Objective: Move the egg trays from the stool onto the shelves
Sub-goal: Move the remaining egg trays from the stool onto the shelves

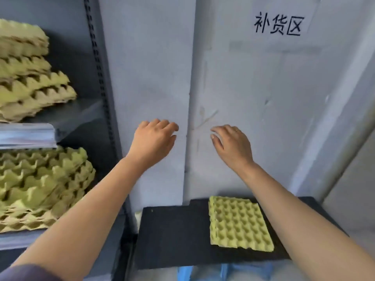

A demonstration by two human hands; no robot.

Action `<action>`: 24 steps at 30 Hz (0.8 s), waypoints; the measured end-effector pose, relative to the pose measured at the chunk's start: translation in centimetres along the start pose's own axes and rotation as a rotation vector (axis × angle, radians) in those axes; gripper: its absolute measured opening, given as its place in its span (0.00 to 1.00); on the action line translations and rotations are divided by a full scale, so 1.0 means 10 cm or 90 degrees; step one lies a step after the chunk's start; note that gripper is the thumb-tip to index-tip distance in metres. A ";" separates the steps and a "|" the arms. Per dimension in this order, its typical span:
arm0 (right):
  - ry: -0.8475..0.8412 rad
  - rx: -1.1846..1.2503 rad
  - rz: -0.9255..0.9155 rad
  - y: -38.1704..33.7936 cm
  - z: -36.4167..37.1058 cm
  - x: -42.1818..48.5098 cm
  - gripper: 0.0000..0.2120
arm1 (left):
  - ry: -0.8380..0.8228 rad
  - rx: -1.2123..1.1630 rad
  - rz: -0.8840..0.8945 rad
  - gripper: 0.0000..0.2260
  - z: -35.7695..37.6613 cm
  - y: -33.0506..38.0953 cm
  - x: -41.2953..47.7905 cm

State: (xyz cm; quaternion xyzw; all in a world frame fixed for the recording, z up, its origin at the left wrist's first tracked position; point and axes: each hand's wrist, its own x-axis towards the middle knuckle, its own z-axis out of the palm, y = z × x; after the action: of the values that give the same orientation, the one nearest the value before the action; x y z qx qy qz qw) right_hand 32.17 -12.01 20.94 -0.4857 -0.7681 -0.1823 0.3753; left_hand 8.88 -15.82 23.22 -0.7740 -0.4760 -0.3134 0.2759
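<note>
Yellow-green egg tray point(240, 223) flat on stool point(172, 236), toward its right edge.
Below right hand point(233, 146), nearer than left hand point(154, 139); both empty, fingers loose.

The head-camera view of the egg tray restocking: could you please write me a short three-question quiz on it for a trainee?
1. True or false: both hands, the left hand and the right hand, are empty.
2. Where does the egg tray still to be moved lie?
A. on the black board over the blue stool
B. on the upper shelf
C. in the right hand
3. Fill in: stacks of egg trays sit on ___ levels of the grey shelves.

Key
1. True; both are open in front of the wall.
2. A, towards the board's right side.
3. Two: an upper stack and a lower stack.
</note>
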 end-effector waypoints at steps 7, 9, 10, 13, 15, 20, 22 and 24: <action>-0.293 -0.019 0.099 1.41 0.34 -1.25 0.12 | -0.232 -0.121 -0.060 0.12 1.37 1.05 -0.43; -0.356 -0.031 0.134 1.66 0.44 -1.51 0.12 | -0.283 -0.138 -0.078 0.11 1.66 1.20 -0.51; -0.384 -0.034 0.159 1.77 0.49 -1.62 0.13 | -0.302 -0.152 -0.082 0.12 1.80 1.27 -0.54; -0.468 -0.037 0.226 2.06 0.69 -1.88 0.14 | -0.384 -0.192 -0.092 0.11 2.21 1.42 -0.57; -0.534 -0.034 0.270 2.26 0.87 -1.99 0.14 | -0.449 -0.207 -0.102 0.11 2.55 1.50 -0.58; -0.658 0.020 0.403 2.71 1.30 -2.27 0.18 | -0.604 -0.220 -0.080 0.12 3.46 1.71 -0.66; -0.687 0.037 0.448 2.87 1.47 -2.40 0.19 | -0.651 -0.224 -0.070 0.13 3.77 1.80 -0.72; -0.711 0.045 0.483 3.00 1.63 -2.53 0.20 | -0.682 -0.227 -0.071 0.13 4.02 1.86 -0.79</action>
State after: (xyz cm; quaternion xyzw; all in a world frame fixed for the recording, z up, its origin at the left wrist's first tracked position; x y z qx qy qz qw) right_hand 58.44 -3.08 -11.30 -0.7308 -0.6284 0.2655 -0.0243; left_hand 31.99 1.51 -11.31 -0.8331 -0.5295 0.0338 -0.1562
